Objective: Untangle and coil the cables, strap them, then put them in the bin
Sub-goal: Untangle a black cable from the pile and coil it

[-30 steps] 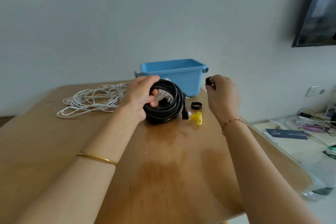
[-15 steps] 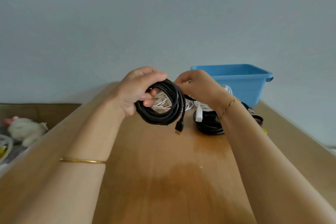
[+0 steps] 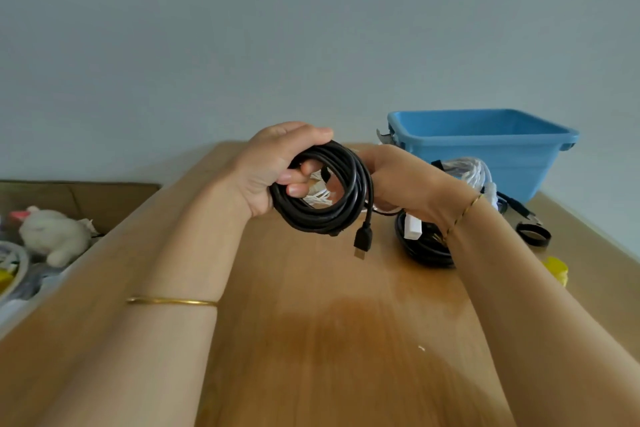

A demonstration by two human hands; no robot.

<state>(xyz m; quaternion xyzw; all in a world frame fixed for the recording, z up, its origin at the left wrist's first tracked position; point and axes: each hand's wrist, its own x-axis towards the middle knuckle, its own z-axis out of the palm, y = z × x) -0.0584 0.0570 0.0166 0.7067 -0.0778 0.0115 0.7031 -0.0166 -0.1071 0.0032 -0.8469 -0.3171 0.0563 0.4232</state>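
Observation:
My left hand [image 3: 273, 166] grips a coiled black cable [image 3: 322, 215] and holds it upright above the wooden table [image 3: 311, 340]. Its plug [image 3: 362, 243] dangles below the coil. My right hand [image 3: 398, 180] is against the coil's right side, its fingertips hidden behind the loops. Through the coil's opening a short black strap [image 3: 325, 173] shows at those fingertips. The blue bin [image 3: 485, 149] stands at the back right. In front of it lie a white cable bundle [image 3: 474, 170] and a second black coil [image 3: 422, 250] with a white plug [image 3: 412, 227].
A rolled black strap [image 3: 533, 234] and a yellow object [image 3: 556, 269] lie near the table's right edge. Left of the table, lower down, sit a white plush toy [image 3: 52, 232] and other clutter. A wall rises behind the table.
My left hand lifted the black coil off the table. My right hand, carrying a small black strap, moved left to the coil. The view swung left, so the bin now sits right.

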